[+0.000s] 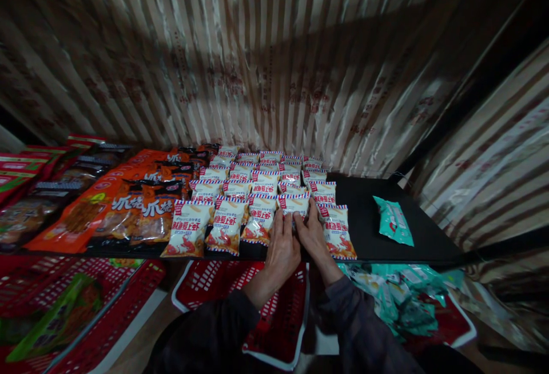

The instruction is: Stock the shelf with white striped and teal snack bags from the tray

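A small white snack bag (293, 205) with red lettering and a striped top edge stands in the front row on a black shelf (364, 191). My left hand (283, 250) is on its lower left side, fingers pointing up against the wrapper. On its right side lies my right hand (312, 237), so the bag is held between the two hands, and its lower part is hidden. Matching bags stand in rows around it. Directly left of my hands is one front bag (259, 218); another front bag (337, 231) leans just to the right.
Orange snack packs (141, 208) and red packs (38, 191) fill the shelf's left side. One teal packet (393, 221) lies on its right. Below are a red basket (278, 328), a basket with teal packets (403, 294) and another red basket (115, 311). Striped sheeting (257, 59) hangs behind.
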The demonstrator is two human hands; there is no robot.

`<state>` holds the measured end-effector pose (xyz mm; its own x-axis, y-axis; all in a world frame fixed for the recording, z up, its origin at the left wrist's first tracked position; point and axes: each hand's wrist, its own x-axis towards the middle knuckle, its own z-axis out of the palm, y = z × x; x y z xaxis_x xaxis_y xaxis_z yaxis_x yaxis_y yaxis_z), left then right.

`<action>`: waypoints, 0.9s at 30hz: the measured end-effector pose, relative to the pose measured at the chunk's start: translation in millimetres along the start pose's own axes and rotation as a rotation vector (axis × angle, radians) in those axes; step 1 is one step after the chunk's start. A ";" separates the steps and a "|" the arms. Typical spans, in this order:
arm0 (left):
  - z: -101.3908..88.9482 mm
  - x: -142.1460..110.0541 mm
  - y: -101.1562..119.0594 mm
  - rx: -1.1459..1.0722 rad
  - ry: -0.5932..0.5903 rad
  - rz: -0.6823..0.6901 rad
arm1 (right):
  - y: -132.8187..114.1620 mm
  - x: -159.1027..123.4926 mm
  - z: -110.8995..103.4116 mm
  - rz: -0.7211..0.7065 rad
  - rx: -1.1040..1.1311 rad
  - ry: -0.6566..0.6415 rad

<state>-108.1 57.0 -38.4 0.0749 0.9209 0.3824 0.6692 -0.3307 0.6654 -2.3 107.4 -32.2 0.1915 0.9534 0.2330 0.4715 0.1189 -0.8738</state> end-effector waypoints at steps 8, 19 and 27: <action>3.7 -1.4 -0.9 0.035 0.021 0.034 | 2.4 5.1 -4.6 -0.067 0.066 -0.017; 14.9 -2.9 -1.1 0.025 0.112 0.049 | 4.6 7.6 -8.0 -0.110 0.106 -0.044; 5.3 -0.6 4.1 0.137 0.102 0.021 | 7.4 7.1 -2.2 -0.080 0.029 -0.099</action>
<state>-101.5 56.2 -39.3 0.0192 0.8859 0.4634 0.7634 -0.3123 0.5654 4.5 114.5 -36.1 0.0676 0.9631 0.2604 0.4566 0.2022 -0.8664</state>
